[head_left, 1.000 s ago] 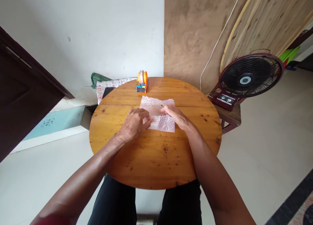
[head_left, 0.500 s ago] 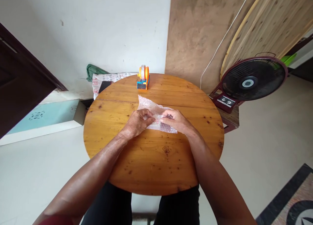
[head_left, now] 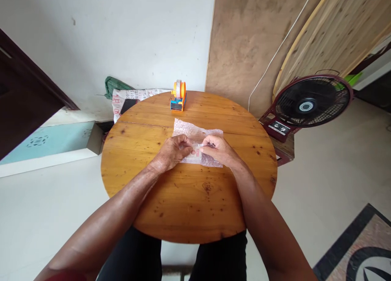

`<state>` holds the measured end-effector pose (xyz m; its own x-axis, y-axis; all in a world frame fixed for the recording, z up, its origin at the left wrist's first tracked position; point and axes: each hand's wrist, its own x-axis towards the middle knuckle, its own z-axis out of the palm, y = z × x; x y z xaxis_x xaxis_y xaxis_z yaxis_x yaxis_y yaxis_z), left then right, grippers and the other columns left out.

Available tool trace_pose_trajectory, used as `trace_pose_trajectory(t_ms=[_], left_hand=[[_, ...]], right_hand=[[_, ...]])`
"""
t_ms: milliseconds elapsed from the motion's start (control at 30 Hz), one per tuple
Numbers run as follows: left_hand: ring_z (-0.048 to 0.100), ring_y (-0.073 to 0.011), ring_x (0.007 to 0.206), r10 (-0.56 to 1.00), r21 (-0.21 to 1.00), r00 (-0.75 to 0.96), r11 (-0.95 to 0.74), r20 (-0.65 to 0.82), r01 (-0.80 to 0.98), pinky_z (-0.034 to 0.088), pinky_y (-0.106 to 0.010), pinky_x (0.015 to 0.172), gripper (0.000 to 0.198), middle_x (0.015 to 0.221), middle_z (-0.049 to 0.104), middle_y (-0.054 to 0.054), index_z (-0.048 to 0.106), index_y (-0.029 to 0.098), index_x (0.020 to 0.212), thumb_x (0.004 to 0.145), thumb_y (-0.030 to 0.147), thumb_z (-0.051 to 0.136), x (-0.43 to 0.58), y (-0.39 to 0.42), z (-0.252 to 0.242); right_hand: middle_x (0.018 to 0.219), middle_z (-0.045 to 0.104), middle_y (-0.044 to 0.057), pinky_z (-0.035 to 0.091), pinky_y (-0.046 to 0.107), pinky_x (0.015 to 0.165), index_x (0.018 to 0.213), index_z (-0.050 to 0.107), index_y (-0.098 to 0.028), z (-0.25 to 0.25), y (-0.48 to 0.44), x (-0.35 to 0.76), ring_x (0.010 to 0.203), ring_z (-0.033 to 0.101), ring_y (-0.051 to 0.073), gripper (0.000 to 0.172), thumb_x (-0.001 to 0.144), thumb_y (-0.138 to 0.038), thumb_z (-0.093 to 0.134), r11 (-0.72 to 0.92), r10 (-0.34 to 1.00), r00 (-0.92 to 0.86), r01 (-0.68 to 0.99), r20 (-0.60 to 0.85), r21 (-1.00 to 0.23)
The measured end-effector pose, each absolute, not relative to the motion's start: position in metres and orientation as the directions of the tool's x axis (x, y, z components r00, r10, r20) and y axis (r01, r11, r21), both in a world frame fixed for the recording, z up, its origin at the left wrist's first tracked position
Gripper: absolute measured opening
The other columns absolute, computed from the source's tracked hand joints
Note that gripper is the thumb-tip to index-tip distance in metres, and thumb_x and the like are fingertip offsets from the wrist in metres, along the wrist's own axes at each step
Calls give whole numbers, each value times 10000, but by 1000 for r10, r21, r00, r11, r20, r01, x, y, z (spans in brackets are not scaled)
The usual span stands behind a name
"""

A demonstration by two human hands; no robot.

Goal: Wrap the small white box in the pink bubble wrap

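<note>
A sheet of clear bubble wrap (head_left: 195,130) lies on the round wooden table (head_left: 189,203), its far part spread out beyond my fingers. Between my hands, a small pale item with red print (head_left: 196,152) shows on or under the wrap; its kind is too small to tell. My left hand (head_left: 174,152) is closed in a pinch at the left of this item, gripping the wrap. From the right, my right hand (head_left: 219,150) pinches the wrap with thumb and forefinger. Both fingertips are close together, and the palms hide part of the sheet.
A tape dispenser (head_left: 178,96) in orange and blue stands at the table's far edge. Right of the table is a dark red fan (head_left: 306,106) on a wooden stand. Behind the table's left side are a printed white sack (head_left: 119,102) and a green bag (head_left: 116,85).
The right far corner of the bubble wrap now lies more spread out, and more of the red print shows. Both hands keep nearly the same pinch. The view has shifted slightly.
</note>
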<state>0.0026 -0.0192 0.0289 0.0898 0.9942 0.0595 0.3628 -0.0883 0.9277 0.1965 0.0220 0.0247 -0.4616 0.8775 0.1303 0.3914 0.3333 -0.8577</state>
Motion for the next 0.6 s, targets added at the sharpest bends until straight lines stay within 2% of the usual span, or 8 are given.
trace_pose_trajectory(t_ms=[100,200,300,367,500,600], left_hand=[[524,-103,614,994,976,106,-38,15,213,371,-207,542,202,703,624,1,552,162,783,657,274,665,3,-17,30],[510,-89,580,992,984,124,2,-24,176,359,-197,516,236,693,614,14,548,165,809,655,291,676,2,-17,32],[515,-86,591,989,976,144,-4,-28,217,364,-195,523,234,718,626,12,567,164,806,668,320,673,1,-17,32],[540,-96,634,988,970,154,-15,-23,242,379,-199,545,246,762,646,-1,581,163,821,675,344,662,1,-16,32],[562,-116,686,990,964,140,-2,-37,266,396,-214,578,345,822,659,-18,600,159,878,658,410,683,1,-14,30],[554,-118,671,989,963,129,33,-70,269,399,-225,578,452,832,650,-18,603,151,940,638,469,713,-5,-14,29]], right_hand=[[785,598,-17,450,261,654,852,589,-200,19,23,197,704,574,130,141,732,-245,647,373,862,-468,332,192,-866],[924,629,11,485,318,796,961,613,-222,18,23,196,859,615,168,224,740,-185,626,532,800,-493,322,342,-783],[1020,638,30,443,376,924,868,675,-235,22,21,195,969,593,198,180,779,-132,557,725,665,-586,358,462,-589],[1032,645,35,415,392,959,807,701,-238,25,19,193,978,586,203,191,814,-143,535,776,614,-637,381,466,-503],[1006,662,38,415,375,940,796,710,-236,26,18,191,954,600,202,89,827,-272,634,774,620,-646,410,445,-483],[1014,664,35,418,359,934,790,707,-234,25,18,191,944,606,192,76,819,-291,666,770,628,-632,420,453,-481]])
